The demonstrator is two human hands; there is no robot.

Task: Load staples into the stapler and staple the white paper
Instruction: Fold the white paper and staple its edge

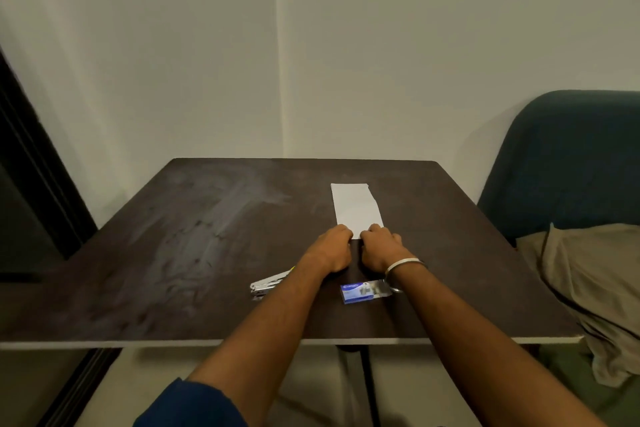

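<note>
The paper (pixel 356 208), a white strip, lay flat on the dark table (pixel 173 253), right of centre, long axis running away from the person, near end under the hands, far end short of the table's back edge. Far corner on the right looked clipped or folded; can't tell which.

Both hands sat side by side at the paper's near end, knuckles up, fingers curled down. Left hand (pixel 330 248) had its fingertips on the near-left corner; right hand (pixel 381 248) on the near-right corner. Fingers were bunched together, not spread. Whether they pinched the edge or just pressed it down couldn't be told, since the tips were hidden under the knuckles. A metal bangle (pixel 403 265) ringed the right wrist.

The stapler (pixel 268 286), silver, lay on the table nearer the person, just left of the left forearm, which covered its rear part. Long axis slanted, visible end pointing near-left. Looked hinged open, but blurry.

The staple box (pixel 362 292), blue and white, lay between the forearms, long axis approx. left-right, its right end touching or just under the right wrist.

A dark green chair (pixel 568 163) stood right of the table w/ a beige cloth (pixel 588 288) draped beside it.
</note>
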